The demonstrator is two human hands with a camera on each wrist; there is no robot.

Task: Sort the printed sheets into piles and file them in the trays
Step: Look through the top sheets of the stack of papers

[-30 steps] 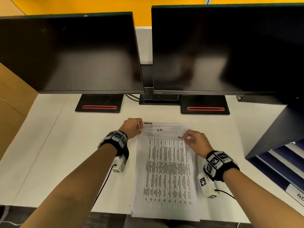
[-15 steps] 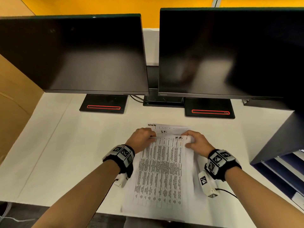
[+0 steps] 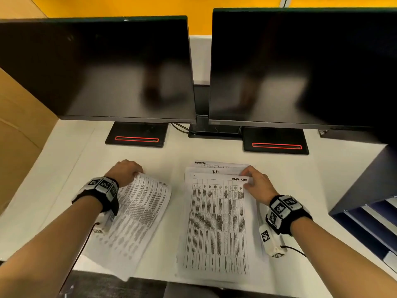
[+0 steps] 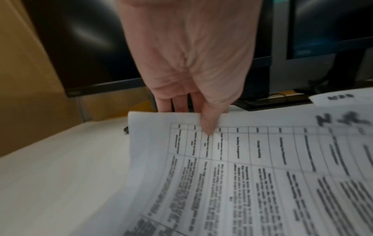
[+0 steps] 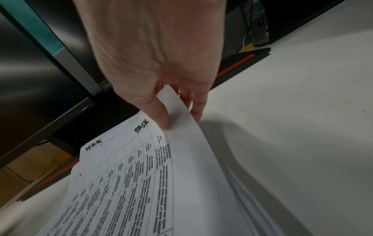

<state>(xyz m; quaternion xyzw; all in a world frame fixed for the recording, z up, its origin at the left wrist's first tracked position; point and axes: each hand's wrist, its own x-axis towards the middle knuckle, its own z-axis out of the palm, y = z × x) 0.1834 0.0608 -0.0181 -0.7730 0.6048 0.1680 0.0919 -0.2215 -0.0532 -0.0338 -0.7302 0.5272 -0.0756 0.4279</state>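
Left hand (image 3: 126, 172) has its grip pinched on the top edge of one printed sheet (image 3: 139, 214), held off to the left of the stack (image 3: 214, 229) on the worktop (image 3: 64, 168) — looks like it's starting a separate pile. Right hand (image 3: 256, 184) pinches the next sheet's top corner — probably ready to peel it off.

Bare desk (image 3: 64, 168) lies left; monitor stands (image 3: 136, 134) block the back.

Left grip (image 3: 125, 172), right grip (image 3: 256, 183); both pinching
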